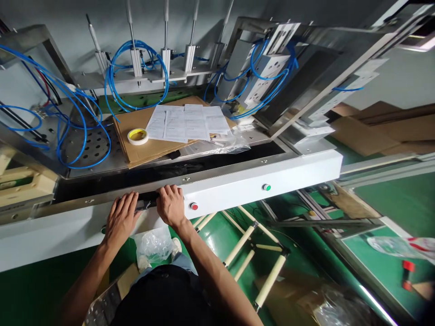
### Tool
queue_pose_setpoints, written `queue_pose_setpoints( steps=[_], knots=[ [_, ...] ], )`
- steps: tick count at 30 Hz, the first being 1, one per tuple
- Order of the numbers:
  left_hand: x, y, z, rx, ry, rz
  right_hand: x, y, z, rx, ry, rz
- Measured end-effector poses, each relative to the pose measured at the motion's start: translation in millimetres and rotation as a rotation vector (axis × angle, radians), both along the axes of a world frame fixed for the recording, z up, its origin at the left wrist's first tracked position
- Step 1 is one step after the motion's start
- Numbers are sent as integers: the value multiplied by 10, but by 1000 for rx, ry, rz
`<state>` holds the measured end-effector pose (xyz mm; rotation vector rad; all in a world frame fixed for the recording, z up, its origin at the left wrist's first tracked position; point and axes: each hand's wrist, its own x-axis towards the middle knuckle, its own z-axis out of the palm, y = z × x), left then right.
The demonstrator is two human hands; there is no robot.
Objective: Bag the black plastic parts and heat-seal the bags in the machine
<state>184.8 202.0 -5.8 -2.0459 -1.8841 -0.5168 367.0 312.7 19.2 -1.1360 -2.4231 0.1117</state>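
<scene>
Both my hands rest on the white front panel of a machine. My left hand lies flat with fingers spread, touching a small black part set in the panel. My right hand is curled over the same black part from the right, fingers bent onto the panel's top edge. Whether it grips the part is hidden. A red button sits just right of my right hand, and a green button lies farther right.
Behind the panel lie a cardboard sheet, a tape roll, printed papers and blue air hoses. A clear plastic bag hangs below my hands. A roller frame stands on the green floor.
</scene>
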Motion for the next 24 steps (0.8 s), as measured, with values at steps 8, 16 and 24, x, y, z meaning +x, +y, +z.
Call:
queue_pose_setpoints(
  steps=[8,16,24],
  knots=[
    [-101,-44,175,-85,-5,-71,222,-337,29,192,147,318],
    [-308,138,252,-209,-120,-147,-28,-132,78,92,-42,366],
    [-213,196,507,71,-53,-181,-197,95,321,-70,-136,257]
  ],
)
